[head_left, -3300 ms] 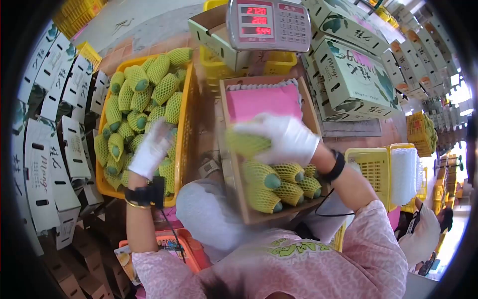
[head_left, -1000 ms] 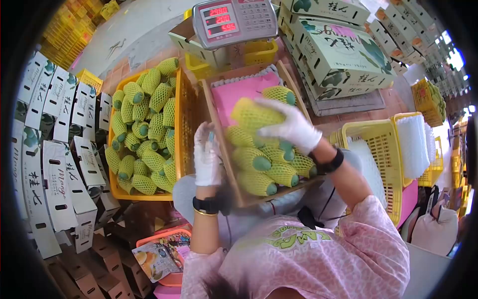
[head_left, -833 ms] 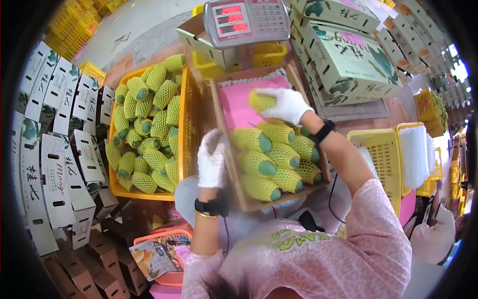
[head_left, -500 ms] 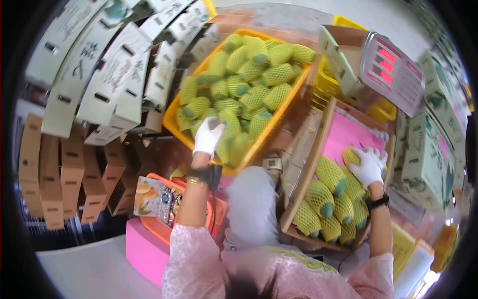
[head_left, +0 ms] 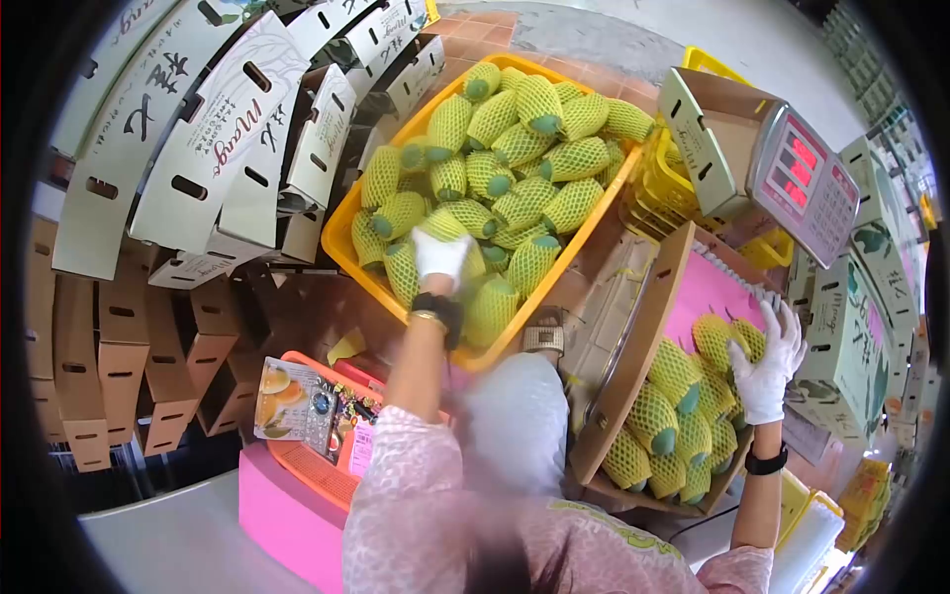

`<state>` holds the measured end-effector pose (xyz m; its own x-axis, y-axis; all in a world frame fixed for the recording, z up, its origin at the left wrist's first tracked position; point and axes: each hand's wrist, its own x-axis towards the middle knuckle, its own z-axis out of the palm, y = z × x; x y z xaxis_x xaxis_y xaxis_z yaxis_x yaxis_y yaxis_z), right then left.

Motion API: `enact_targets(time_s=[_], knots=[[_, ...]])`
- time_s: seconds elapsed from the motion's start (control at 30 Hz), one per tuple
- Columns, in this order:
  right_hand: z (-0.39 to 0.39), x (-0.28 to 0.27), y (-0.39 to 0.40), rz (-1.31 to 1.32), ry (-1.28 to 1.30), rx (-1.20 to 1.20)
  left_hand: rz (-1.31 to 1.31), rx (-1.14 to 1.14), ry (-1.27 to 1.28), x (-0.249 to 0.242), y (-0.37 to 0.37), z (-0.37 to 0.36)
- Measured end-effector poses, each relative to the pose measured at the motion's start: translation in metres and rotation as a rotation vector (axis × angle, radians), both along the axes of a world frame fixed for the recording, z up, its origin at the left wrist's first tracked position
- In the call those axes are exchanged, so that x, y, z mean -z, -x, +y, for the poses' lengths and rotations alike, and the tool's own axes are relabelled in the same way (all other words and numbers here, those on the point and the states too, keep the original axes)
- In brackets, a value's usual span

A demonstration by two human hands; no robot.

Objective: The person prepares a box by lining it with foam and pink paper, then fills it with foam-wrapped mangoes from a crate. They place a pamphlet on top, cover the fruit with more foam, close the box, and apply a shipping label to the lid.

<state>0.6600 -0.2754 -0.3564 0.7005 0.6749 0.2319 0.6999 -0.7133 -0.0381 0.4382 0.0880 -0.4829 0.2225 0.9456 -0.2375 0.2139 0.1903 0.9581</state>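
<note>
Left hand (head_left: 440,257) fingers curl over a netted mango (head_left: 447,230) in the crate (head_left: 341,233); grip its middle. Right hand (head_left: 770,358) fingers spread.

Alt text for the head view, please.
A person's gloved left hand grips a net-wrapped mango in a yellow crate, while the right hand rests open at the edge of a cardboard box part-filled with mangoes.

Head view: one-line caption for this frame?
Gloved left hand reaches into mangoes in the yellow crate; right hand rests on the cardboard box edge.
</note>
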Motion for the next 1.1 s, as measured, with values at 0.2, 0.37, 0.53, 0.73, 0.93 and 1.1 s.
enact_targets(time_s=[0.2, 0.37, 0.53, 0.73, 0.93, 1.1], knots=[[0.081, -0.049, 0.118, 0.496, -0.421, -0.56, -0.716, 0.394, 0.304, -0.108, 0.007, -0.061], [0.078, -0.046, 0.158, 0.549, -0.646, -0.576, -0.985, 0.672, 0.589, -0.158, 0.0, -0.151], [0.032, -0.044, 0.152, 0.576, -0.706, -0.565, -0.989, 0.657, 0.617, -0.16, -0.01, -0.198], [0.001, -0.031, 0.15, 0.613, -0.721, -0.327, -0.806, 0.56, 0.568, -0.131, -0.019, -0.25], [0.007, -0.026, 0.056, 0.63, -0.691, -0.139, -0.41, 0.524, -0.211, -0.104, -0.023, -0.177], [0.029, 0.006, -0.016, 0.632, -0.064, -0.005, -0.062, 0.208, -0.051, -0.082, 0.058, -0.069]])
